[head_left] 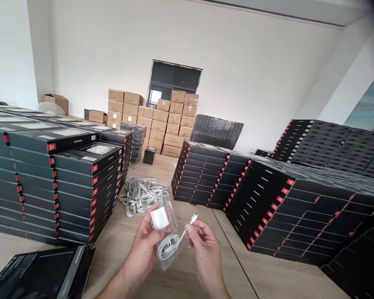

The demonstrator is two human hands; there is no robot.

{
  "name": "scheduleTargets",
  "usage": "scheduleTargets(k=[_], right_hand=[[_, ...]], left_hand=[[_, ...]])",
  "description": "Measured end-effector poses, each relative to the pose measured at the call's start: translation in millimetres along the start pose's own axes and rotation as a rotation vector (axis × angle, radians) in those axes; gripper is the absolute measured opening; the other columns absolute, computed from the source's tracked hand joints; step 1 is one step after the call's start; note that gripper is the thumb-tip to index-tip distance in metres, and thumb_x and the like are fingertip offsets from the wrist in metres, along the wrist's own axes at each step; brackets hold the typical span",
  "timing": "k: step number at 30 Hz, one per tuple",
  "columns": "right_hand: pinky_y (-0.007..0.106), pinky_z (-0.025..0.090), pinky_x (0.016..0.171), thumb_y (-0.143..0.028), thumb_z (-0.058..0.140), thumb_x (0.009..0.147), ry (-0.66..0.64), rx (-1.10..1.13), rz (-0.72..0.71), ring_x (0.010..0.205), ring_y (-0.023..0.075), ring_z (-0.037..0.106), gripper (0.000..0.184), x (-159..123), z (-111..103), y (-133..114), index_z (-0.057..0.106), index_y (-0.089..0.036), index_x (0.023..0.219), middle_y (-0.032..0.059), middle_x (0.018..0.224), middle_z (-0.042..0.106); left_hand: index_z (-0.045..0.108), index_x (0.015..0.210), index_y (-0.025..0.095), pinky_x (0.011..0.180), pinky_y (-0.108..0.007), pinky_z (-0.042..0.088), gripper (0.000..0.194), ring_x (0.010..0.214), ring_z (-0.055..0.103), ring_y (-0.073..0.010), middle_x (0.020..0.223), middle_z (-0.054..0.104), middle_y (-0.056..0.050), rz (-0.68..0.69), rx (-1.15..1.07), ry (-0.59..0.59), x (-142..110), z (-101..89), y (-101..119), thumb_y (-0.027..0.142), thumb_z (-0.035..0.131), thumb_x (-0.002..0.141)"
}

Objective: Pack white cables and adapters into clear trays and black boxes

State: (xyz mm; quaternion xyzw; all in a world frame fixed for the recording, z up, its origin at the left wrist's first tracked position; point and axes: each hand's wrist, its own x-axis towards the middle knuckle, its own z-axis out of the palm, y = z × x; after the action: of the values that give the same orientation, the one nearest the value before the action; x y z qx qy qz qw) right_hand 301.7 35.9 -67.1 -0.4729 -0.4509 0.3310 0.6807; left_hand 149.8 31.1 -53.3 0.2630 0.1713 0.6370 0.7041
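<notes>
The left hand (146, 236) holds a clear bag (172, 207) with a white charger (159, 218) in its upper part; I can see its thumb pressed against the plastic near the charger's lower edge, the other fingers mostly hidden behind. The right hand (205, 245) pinches a white cable between thumb and forefinger, just below the plug (194, 217), its remaining fingers curled loosely. The rest of the cable hangs as a coil (168, 247) at the lower part of the bag, between the two hands; from here I cannot tell whether the plastic covers all of it.

The right grip looks sensible to me: pinching behind the plug leaves the metal tip untouched. Any pull is best made gently and in line with the cable, since a sideways tug could bend it at the neck or loosen the coil. The left hand does well to carry the charger's weight, for thin film like this may slip or tear if squeezed only at its edge.

Past the hands, a tangled pile of white cables (146, 191) lies on the worktop (116, 245), near enough that a trailing loop could snag.
</notes>
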Motion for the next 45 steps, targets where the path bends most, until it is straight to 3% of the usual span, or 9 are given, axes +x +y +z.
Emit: scheduleTargets(k=[3,7,12,17,21,29,36,42,45], right_hand=[[0.025,0.047,0.053,-0.042,0.067,0.081,0.030,-0.203,-0.161,0.063,0.0169,0.059,0.034,-1.1,-1.6,0.9,0.068,-0.018,0.106,0.0035,0.076,0.068],[0.030,0.051,0.078,-0.030,0.056,0.090,-0.089,-0.561,-0.526,0.087,0.0211,0.066,0.029,-0.5,-2.4,-1.2,0.068,-0.020,0.115,0.0093,0.099,0.071],[0.025,0.049,0.065,-0.024,0.049,0.094,-0.152,-0.822,-0.675,0.066,0.0158,0.064,0.028,1.8,-1.1,-1.1,0.070,-0.018,0.111,0.0056,0.078,0.068],[0.023,0.046,0.059,-0.013,0.046,0.090,-0.238,-1.016,-0.779,0.058,0.0138,0.061,0.030,3.0,-1.1,2.1,0.072,-0.016,0.104,0.0033,0.070,0.064],[0.024,0.044,0.057,-0.009,0.048,0.086,-0.299,-1.148,-0.780,0.058,0.0146,0.061,0.031,3.2,0.6,-2.0,0.073,-0.020,0.101,0.0025,0.071,0.063],[0.024,0.046,0.057,-0.013,0.042,0.091,-0.425,-1.189,-0.666,0.060,0.0164,0.064,0.033,-1.3,4.3,-10.6,0.071,-0.020,0.105,0.0048,0.076,0.066],[0.026,0.045,0.057,-0.007,0.043,0.085,-0.508,-1.248,-0.507,0.060,0.0183,0.064,0.035,-5.0,10.4,-19.2,0.074,-0.020,0.088,0.0061,0.075,0.067],[0.024,0.044,0.056,-0.010,0.040,0.088,-0.510,-1.123,-0.457,0.059,0.0172,0.062,0.038,-2.5,4.6,-22.8,0.076,-0.022,0.096,0.0045,0.068,0.066],[0.024,0.046,0.057,-0.009,0.042,0.086,-0.483,-1.115,-0.451,0.060,0.0169,0.062,0.041,-3.8,0.3,-19.9,0.073,-0.024,0.109,0.0044,0.074,0.066]], left_hand=[[0.053,0.127,0.025,0.086,-0.033,0.049,0.069,0.093,0.066,-0.0207,0.106,0.070,-0.007,-0.022,-0.006,0.013,0.1,3.1,-1.7,0.014,0.078,0.063],[0.060,0.118,0.022,0.086,-0.034,0.048,0.062,0.094,0.065,-0.0220,0.104,0.071,-0.007,-0.037,-0.010,0.019,-0.6,5.2,-8.8,0.016,0.080,0.060],[0.062,0.113,0.020,0.089,-0.035,0.046,0.057,0.095,0.064,-0.0219,0.106,0.071,-0.008,-0.039,0.007,0.023,-0.7,5.3,-15.9,0.016,0.079,0.059],[0.063,0.107,0.019,0.079,-0.032,0.048,0.052,0.082,0.065,-0.0197,0.092,0.072,-0.005,-0.073,-0.011,0.019,1.1,3.0,-20.5,0.009,0.073,0.057],[0.063,0.102,0.019,0.074,-0.030,0.047,0.049,0.075,0.065,-0.0179,0.086,0.072,-0.004,-0.110,-0.060,0.040,1.1,-0.5,-21.6,0.007,0.072,0.056],[0.062,0.100,0.021,0.070,-0.029,0.047,0.051,0.071,0.065,-0.0181,0.081,0.072,-0.002,-0.183,-0.149,0.059,0.2,-5.7,-22.0,0.005,0.072,0.052],[0.063,0.104,0.022,0.073,-0.027,0.047,0.049,0.076,0.066,-0.0168,0.086,0.071,-0.001,-0.167,-0.045,0.000,-1.4,-8.5,-21.2,0.006,0.071,0.058],[0.063,0.105,0.022,0.073,-0.027,0.047,0.050,0.076,0.065,-0.0162,0.088,0.070,-0.002,-0.184,-0.058,-0.073,-1.9,-8.1,-19.6,0.003,0.068,0.060],[0.061,0.109,0.023,0.077,-0.030,0.049,0.053,0.079,0.065,-0.0174,0.091,0.071,-0.003,-0.168,-0.065,-0.063,-1.2,-8.7,-22.9,0.002,0.067,0.061]])
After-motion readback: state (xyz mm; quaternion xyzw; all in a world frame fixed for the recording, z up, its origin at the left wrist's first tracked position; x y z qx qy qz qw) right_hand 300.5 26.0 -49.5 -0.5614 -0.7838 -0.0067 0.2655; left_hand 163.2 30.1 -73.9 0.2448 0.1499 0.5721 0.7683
